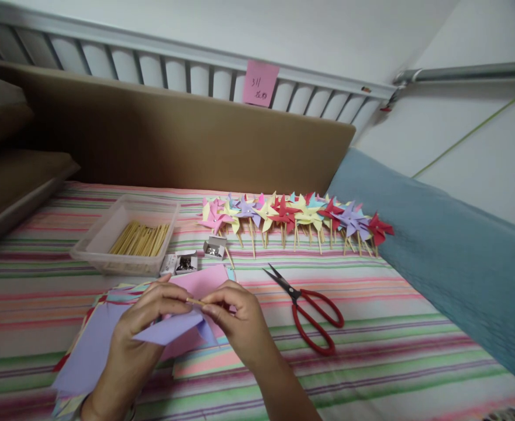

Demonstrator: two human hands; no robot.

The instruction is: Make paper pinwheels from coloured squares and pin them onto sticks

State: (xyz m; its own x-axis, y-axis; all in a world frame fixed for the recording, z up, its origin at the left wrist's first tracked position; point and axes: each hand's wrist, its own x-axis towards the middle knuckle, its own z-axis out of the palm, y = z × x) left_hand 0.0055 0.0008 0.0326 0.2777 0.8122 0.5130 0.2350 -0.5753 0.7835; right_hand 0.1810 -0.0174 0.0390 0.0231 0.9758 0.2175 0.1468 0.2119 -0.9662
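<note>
"Purple folded paper [169, 328]: where is it?"

"Near side, left of centre, between the two hands, above a pink sheet [211, 278] on a striped cloth [393, 356]."

"Start from the left, then."

"Brown cardboard [16, 181] is piled at the far left. Nearer lies a stack of coloured sheets [90, 345], purple on top. Beyond that stack, a clear plastic tub [86, 253] holds a bundle of wooden sticks [140, 240]."

"And the left hand?"

"The left hand [141, 318] is closed on the purple paper, fingers curved over it, fingertips at one end of a short stick [194, 302]. Its thumb is hidden."

"What is beyond the hands?"

"Two small open boxes of metal pieces, one [186, 262] just right of the tub, the other [214, 248] a little farther right."

"The right hand?"

"The right hand [237, 310] has thumb and forefinger pinched together on that same stick."

"Farther right?"

"On the far side, a row of pinwheels [284, 213] in pink, yellow, purple, red and blue. Nearer lie red-handled scissors [296, 293], blades spread slightly. Blue fabric [441, 234] borders the right edge."
</note>
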